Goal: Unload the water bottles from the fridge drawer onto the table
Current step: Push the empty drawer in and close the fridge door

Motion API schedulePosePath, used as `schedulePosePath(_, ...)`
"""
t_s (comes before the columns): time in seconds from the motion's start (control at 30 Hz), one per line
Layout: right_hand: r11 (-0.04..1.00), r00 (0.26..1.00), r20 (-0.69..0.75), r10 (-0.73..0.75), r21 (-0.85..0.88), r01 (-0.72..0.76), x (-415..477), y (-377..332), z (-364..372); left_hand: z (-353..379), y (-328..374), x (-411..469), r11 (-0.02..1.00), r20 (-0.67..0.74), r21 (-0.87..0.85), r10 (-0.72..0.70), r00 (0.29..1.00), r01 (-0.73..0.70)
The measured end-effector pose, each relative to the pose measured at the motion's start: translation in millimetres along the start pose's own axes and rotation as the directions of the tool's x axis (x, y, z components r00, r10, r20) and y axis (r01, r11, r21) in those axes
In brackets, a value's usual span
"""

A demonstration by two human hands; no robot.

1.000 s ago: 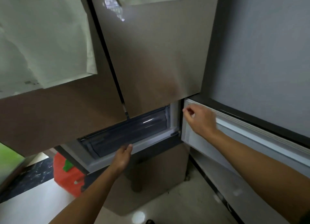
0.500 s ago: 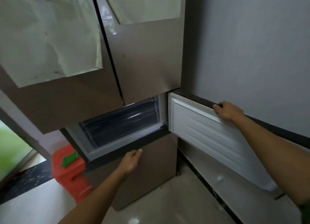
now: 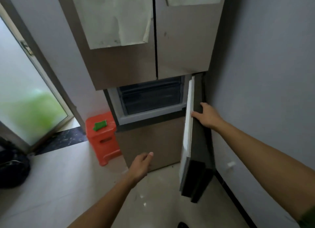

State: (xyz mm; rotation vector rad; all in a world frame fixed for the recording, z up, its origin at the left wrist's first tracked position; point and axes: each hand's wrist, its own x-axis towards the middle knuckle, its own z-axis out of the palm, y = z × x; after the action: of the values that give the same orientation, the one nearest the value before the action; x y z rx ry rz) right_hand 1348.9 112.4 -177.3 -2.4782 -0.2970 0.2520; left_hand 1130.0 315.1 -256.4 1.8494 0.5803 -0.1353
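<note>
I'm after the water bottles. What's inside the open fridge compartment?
With the right hand holding its door open, the compartment shows only a dark, translucent drawer front. No bottles are visible; the drawer's contents are hidden behind that front.

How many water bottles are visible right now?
0. The fridge drawer, exposed beside the open door, has a dark front; any bottles may be hidden inside it.
</note>
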Motion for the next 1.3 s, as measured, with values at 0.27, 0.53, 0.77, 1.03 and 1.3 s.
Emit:
schedulePosePath(0.27,0.943,0.954,0.134,-0.27,-0.163,0.29,-6,-75,68,-49,24,0,0.972,-0.224,-0.204,0.067,0.972,-0.114)
schedulePosePath(0.53,0.817,0.848,0.243,-0.471,-0.241,0.523,34,-104,118,-97,15,64,0.961,-0.412,-0.24,0.029,0.911,-0.139)
schedulePosePath(0.77,0.719,0.81,0.226,-0.541,-0.376,0.585,88,-128,165,-153,34,140,0.936,-0.463,-0.33,-0.049,0.885,-0.121)
schedulePosePath(1.03,0.642,0.77,0.245,-0.589,-0.438,0.63,150,-149,188,-182,63,217,0.975,-0.666,-0.191,-0.043,0.745,-0.114)
schedulePosePath(1.3,0.668,0.795,0.273,-0.542,-0.433,0.605,178,-172,190,-212,78,263,0.962,-0.695,-0.19,0.009,0.719,-0.196)
